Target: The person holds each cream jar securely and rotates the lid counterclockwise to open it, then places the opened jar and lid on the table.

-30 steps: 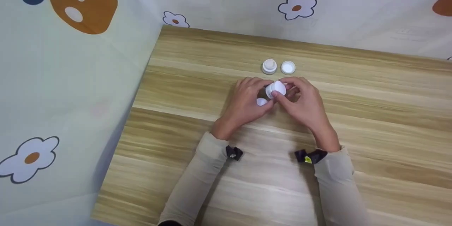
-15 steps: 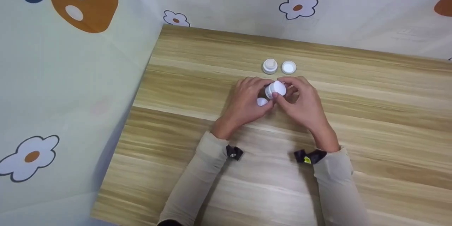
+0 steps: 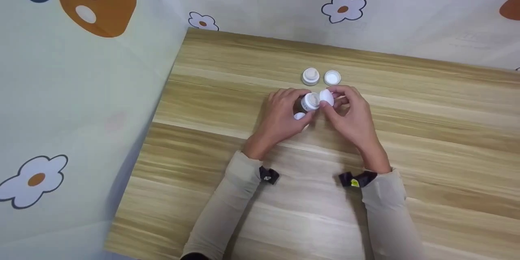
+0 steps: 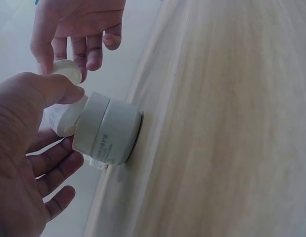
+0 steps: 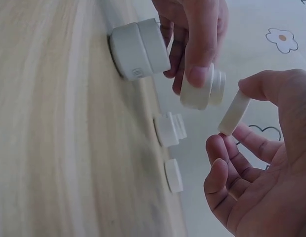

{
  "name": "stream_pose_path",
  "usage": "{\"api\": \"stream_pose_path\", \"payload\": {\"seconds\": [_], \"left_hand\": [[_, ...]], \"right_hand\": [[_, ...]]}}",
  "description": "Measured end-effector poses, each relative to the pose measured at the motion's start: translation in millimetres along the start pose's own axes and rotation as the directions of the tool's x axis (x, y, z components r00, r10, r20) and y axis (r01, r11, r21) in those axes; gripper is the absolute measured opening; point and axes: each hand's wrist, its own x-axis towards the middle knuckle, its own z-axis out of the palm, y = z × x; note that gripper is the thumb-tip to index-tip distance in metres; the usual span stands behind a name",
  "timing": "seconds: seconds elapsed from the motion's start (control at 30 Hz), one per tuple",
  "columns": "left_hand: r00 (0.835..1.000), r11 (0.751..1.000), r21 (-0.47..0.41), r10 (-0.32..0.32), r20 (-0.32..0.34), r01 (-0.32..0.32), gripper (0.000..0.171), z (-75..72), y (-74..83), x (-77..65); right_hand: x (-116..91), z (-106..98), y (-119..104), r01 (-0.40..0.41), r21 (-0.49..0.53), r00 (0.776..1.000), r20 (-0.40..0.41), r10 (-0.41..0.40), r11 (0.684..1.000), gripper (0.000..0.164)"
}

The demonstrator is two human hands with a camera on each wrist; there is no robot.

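My left hand (image 3: 280, 115) pinches a small white jar (image 3: 308, 102) by its sides, held above the table. The jar's mouth is uncovered, and a pale disc or filling shows inside. Just to the right, my right hand (image 3: 352, 113) pinches the round white lid (image 3: 327, 97) by its edge. In the right wrist view a narrow gap separates the lid (image 5: 235, 112) from the threaded neck of the jar (image 5: 198, 91). A capped white jar (image 4: 108, 129) with printed lettering stands on the table, partly hidden beneath the left hand in the head view.
Behind the hands, another uncovered white jar (image 3: 310, 76) stands on the wooden table (image 3: 227, 97). Right beside it a second lid (image 3: 332, 77) lies with its hollow side up. A patterned curtain (image 3: 264, 4) runs along the table's back and left edges.
The lid has come off the held jar. My right hand has moved slightly right and up with the lid, and the jar's mouth now shows. My left hand has shifted slightly left.
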Motion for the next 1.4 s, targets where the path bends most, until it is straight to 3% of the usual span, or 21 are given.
{"api": "stream_pose_path", "payload": {"seconds": [0.5, 0.63, 0.83, 1.17, 1.4], "left_hand": [[0.994, 0.993, -0.061, -0.106, -0.032, 0.104, 0.049, -2.4, -8.0, 0.6], [0.986, 0.984, -0.08, -0.165, -0.037, 0.161, 0.051, -5.9, -15.1, 0.8], [0.977, 0.969, -0.133, -0.212, -0.022, 0.207, 0.052, -10.7, -29.9, 2.9], [0.976, 0.963, -0.168, -0.217, -0.027, 0.209, 0.052, -2.8, -41.7, 3.6], [0.968, 0.962, -0.119, -0.251, -0.025, 0.246, 0.053, -1.2, -43.9, 6.2]], "right_hand": [[4, 2, 24, 0.002, 0.035, 1.0, -0.031, -0.001, 0.999, 0.047], [6, 1, 27, -0.047, 0.007, 0.999, -0.017, 0.047, 0.999, 0.039], [7, -7, 35, -0.124, -0.033, 0.992, -0.016, 0.124, 0.992, 0.039], [9, -18, 45, -0.165, -0.007, 0.979, -0.12, 0.163, 0.986, 0.044], [8, -22, 50, -0.156, -0.078, 0.972, -0.189, 0.139, 0.985, 0.045]]}}
